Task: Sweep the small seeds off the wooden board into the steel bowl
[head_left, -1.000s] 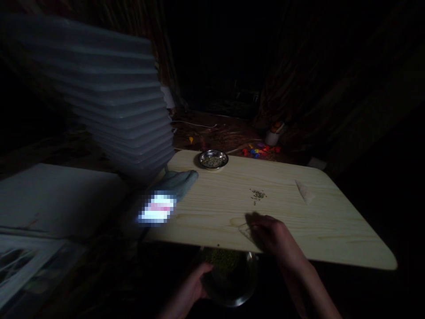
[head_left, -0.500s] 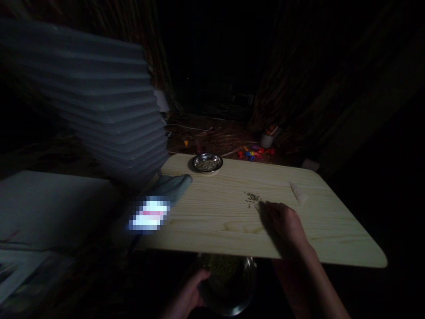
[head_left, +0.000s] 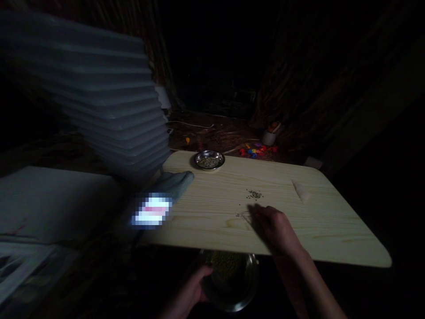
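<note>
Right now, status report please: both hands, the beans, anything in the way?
Left hand grips bowl of beans under table edge. Right hand on table beside loose beans; small pile beyond. Nothing between them.

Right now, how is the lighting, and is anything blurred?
Head view: very dim, only the pale wooden tabletop is lit, the room behind nearly black; the stack of translucent plastic trays at left looks smeared; a pixelated patch covers something beside the grey cloth; the left hand and the round steel bowl it holds sit in shadow under the table edge.
</note>
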`<state>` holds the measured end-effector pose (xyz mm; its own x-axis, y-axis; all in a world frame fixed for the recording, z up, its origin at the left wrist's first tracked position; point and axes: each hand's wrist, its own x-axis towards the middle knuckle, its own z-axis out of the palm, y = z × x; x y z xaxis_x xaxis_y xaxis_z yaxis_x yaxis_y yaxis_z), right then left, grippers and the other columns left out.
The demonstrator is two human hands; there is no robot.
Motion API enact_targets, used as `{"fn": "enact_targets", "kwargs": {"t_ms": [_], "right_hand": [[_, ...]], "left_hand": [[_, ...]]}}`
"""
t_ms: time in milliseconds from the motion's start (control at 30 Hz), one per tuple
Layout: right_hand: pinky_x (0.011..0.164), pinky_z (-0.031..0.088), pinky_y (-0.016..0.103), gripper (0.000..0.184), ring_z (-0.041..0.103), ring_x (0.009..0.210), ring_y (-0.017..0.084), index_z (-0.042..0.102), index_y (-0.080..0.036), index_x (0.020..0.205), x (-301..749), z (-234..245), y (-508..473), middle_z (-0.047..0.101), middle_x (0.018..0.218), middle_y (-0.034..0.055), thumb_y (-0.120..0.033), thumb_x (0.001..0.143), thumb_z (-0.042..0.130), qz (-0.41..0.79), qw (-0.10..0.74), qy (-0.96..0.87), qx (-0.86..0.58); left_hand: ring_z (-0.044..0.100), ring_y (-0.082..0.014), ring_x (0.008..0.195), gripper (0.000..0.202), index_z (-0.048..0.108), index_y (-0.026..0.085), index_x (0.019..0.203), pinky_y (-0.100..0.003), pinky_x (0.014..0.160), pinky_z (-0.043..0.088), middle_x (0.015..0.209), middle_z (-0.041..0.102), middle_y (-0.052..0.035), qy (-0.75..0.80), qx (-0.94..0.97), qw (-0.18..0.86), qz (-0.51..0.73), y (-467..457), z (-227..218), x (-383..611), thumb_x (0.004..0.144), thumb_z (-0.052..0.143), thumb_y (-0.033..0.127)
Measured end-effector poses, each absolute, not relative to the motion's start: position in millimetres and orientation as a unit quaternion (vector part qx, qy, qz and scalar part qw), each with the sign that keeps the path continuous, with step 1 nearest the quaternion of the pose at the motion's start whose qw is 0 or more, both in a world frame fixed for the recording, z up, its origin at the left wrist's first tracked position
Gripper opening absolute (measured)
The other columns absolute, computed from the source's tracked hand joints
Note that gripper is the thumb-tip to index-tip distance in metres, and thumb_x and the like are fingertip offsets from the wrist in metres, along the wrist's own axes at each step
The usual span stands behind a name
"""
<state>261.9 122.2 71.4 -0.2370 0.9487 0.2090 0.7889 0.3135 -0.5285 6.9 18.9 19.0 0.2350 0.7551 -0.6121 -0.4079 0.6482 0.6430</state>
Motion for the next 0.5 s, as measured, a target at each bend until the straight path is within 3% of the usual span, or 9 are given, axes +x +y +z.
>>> {"fn": "enact_targets", "kwargs": {"t_ms": [167,367,500], "right_hand": [[0.076,0.049,0.030,0.033,0.067,0.085,0.021,0.067,-0.024,0.116,271,67,113,0.071,0.100,0.0086,-0.032,0.092,0.047,0.171,0.257,-0.756,-0.577],[0.072,0.048,0.030,0.029,0.066,0.078,0.020,0.070,-0.026,0.110,270,70,114,0.071,0.090,0.0066,-0.032,0.091,0.049,0.163,0.249,-0.755,-0.584],[0.073,0.049,0.029,0.028,0.067,0.082,0.021,0.069,-0.028,0.111,272,72,96,0.072,0.096,0.0060,-0.032,0.091,0.050,0.183,0.258,-0.745,-0.587]], "left_hand": [[0.066,-0.0307,0.101,0.053,0.042,0.005,0.127,-0.041,0.075,0.055,0.112,0.070,-0.0167,0.474,0.186,0.763,0.398,19,16,4,0.081,0.055,0.028],[0.064,-0.0308,0.105,0.046,0.046,0.010,0.124,-0.038,0.075,0.052,0.109,0.073,-0.0070,0.483,0.188,0.766,0.380,16,15,2,0.083,0.055,0.028],[0.066,-0.0315,0.102,0.041,0.051,0.008,0.116,-0.040,0.075,0.053,0.112,0.071,-0.0131,0.484,0.178,0.766,0.384,13,9,2,0.082,0.055,0.030]]}}
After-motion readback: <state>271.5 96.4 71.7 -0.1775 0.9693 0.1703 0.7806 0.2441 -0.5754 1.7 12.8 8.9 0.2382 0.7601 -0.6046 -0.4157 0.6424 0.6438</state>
